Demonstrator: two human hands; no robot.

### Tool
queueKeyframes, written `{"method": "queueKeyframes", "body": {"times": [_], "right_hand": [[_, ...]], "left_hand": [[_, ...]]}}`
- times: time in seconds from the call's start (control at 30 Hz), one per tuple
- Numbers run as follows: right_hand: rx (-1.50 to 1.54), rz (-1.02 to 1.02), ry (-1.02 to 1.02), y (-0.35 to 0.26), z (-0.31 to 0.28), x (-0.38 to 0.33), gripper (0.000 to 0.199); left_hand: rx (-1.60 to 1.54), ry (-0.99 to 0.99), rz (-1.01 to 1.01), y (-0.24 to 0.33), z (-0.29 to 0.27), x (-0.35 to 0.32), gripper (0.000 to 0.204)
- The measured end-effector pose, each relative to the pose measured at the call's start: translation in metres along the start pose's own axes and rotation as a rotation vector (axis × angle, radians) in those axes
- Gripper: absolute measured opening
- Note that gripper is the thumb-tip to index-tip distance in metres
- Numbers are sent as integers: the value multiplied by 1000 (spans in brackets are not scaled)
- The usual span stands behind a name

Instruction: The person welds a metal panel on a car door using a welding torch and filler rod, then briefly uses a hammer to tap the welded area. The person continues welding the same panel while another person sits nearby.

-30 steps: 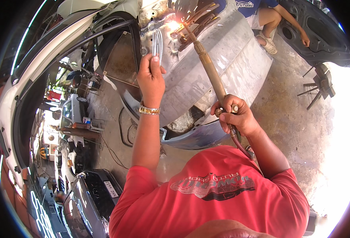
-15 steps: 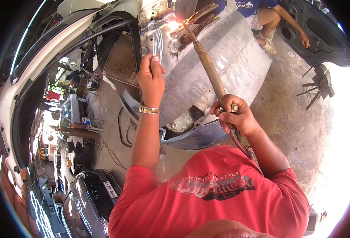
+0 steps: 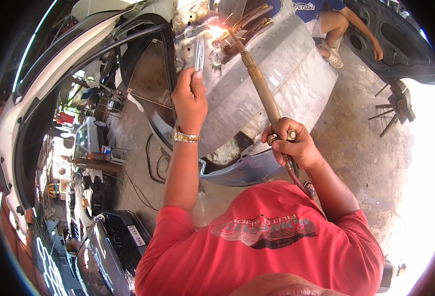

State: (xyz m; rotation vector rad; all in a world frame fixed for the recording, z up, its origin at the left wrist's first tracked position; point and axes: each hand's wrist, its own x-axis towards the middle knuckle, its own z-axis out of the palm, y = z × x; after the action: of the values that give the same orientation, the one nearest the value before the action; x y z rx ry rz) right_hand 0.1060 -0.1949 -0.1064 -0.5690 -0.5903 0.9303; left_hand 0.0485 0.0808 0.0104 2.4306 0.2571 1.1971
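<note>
My right hand [image 3: 293, 144] grips a brass gas welding torch [image 3: 263, 89] by its valve end, where a dark red hose runs down beside my arm. Its tip points up and left at a bright flame with sparks [image 3: 218, 32] on the bare metal of a car body. Between the thumb and fingers of my left hand [image 3: 190, 93] is a bundle of silvery wire [image 3: 199, 54], its top end just below the glow. Under both hands lies a scuffed grey car panel [image 3: 257, 93]. Glare hides the exact spot being heated.
A person in a blue shirt sits at the far right, one hand [image 3: 378, 51] hanging by a dark car panel [image 3: 400, 44]. A small stand [image 3: 397, 106] is on the concrete floor. A car door frame [image 3: 170, 59] rises at left; a black car [image 3: 113, 246] stands lower left.
My left hand has shifted slightly right with the wire bundle, which now looks narrower and tilts a little. The torch and right hand stay nearly in place, and the sparks spread differently.
</note>
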Motion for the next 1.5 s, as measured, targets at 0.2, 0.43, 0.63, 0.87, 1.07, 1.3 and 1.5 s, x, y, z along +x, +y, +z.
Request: {"method": "queueKeyframes", "body": {"times": [0.2, 0.43, 0.63, 0.87, 1.07, 1.3, 1.5], "right_hand": [[-5, 7, 14, 1, 2, 1, 25], [-8, -9, 10, 0, 1, 2, 25], [-4, -5, 22, 2, 1, 0, 26], [-19, -4, 17, 0, 2, 0, 26], [-6, -1, -13, 0, 0, 1, 24], [-17, 3, -6, -2, 2, 0, 24], [-17, 3, 9, 0, 1, 1, 25]], "left_hand": [[30, -1, 34, -4, 0, -1, 21], [37, -4, 31, -2, 0, 0, 20], [21, 15, 42, -7, 3, 0, 20], [6, 5, 34, -6, 1, 1, 20], [15, -16, 2, -1, 1, 1, 19], [9, -26, -17, -1, 2, 2, 20], [15, 5, 26, -8, 6, 3, 21]]}}
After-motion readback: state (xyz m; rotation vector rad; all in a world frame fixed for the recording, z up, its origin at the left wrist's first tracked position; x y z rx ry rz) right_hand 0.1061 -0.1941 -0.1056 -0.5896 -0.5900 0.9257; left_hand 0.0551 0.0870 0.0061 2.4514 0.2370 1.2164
